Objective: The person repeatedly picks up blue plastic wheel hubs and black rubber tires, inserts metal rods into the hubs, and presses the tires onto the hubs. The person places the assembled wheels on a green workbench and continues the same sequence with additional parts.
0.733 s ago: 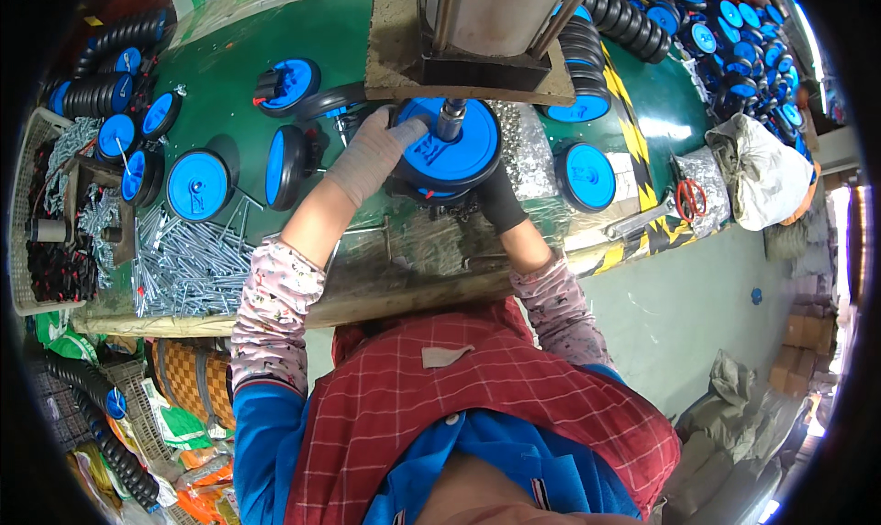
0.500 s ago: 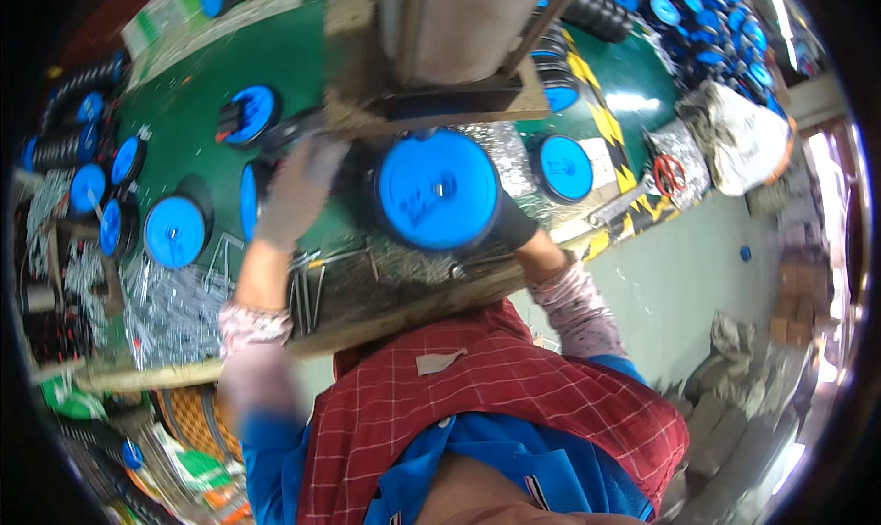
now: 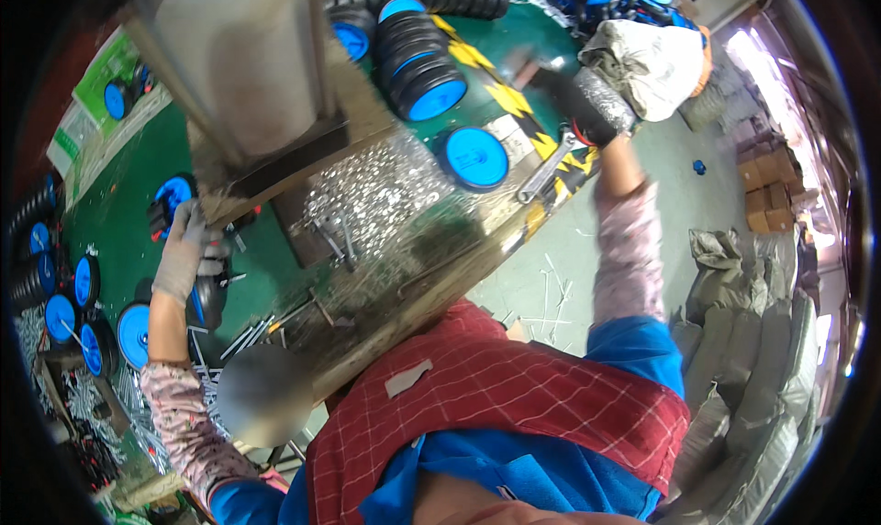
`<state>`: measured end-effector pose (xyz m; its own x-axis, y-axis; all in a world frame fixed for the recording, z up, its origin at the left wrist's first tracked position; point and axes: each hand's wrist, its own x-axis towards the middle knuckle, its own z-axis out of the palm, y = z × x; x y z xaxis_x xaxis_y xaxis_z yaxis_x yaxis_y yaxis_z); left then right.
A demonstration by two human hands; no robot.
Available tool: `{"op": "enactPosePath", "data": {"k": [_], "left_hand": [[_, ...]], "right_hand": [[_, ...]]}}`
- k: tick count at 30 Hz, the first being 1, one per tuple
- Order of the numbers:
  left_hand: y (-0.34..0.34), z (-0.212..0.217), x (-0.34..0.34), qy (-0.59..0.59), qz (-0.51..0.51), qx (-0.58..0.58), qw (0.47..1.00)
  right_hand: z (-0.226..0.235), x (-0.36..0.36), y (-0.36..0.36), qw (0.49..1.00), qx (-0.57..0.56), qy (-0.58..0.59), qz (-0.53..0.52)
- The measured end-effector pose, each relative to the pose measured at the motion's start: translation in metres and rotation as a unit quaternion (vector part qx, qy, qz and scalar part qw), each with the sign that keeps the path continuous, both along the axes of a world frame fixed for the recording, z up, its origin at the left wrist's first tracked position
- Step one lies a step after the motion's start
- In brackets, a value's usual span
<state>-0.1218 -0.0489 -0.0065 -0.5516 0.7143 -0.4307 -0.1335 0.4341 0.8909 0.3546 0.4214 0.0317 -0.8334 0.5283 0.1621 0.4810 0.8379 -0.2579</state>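
Observation:
My left hand [image 3: 186,254], in a pale grey glove, reaches up over the left of the bench with its fingers apart. Below it stands a black wheel [image 3: 211,297] on edge, partly covered. Beyond the fingertips lies a wheel with a blue hub [image 3: 174,193] and a black bracket. At the far right, my right hand [image 3: 592,107], dark-gloved and blurred by motion, appears closed on something. A brownish, smeared end [image 3: 525,73] juts out ahead of it; its kind is unclear. Under this hand show a bit of a red handle and a wrench [image 3: 548,169].
A heavy metal column [image 3: 243,66] rises from the bench beside a pile of small metal pieces [image 3: 367,195]. One blue-hubbed wheel [image 3: 475,158] lies flat; rows of wheels [image 3: 418,66] stand behind it. A white sack [image 3: 642,66] sits at the right edge.
The blue wheel between my hands has gone from there. My right hand has swung far right, and a blurred object now juts from it. The whole view has turned.

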Motion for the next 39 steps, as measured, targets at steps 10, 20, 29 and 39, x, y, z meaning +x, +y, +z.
{"op": "enactPosePath", "data": {"k": [10,20,29,39], "left_hand": [[0.029,-0.018,0.056,0.503,0.013,-0.051,0.863],[0.039,-0.05,0.034,0.641,0.041,0.003,0.766],[-0.067,0.028,0.215,0.496,-0.247,0.193,0.809],[-0.059,-0.004,0.218,0.254,-0.227,0.282,0.897]], "right_hand": [[-0.123,-0.014,-0.163,0.985,0.122,0.118,0.026],[-0.1,-0.018,-0.18,0.964,0.036,0.261,-0.047],[-0.07,-0.08,-0.272,0.657,-0.613,0.431,0.083],[-0.086,-0.105,-0.299,0.607,-0.725,0.316,0.076]]}}
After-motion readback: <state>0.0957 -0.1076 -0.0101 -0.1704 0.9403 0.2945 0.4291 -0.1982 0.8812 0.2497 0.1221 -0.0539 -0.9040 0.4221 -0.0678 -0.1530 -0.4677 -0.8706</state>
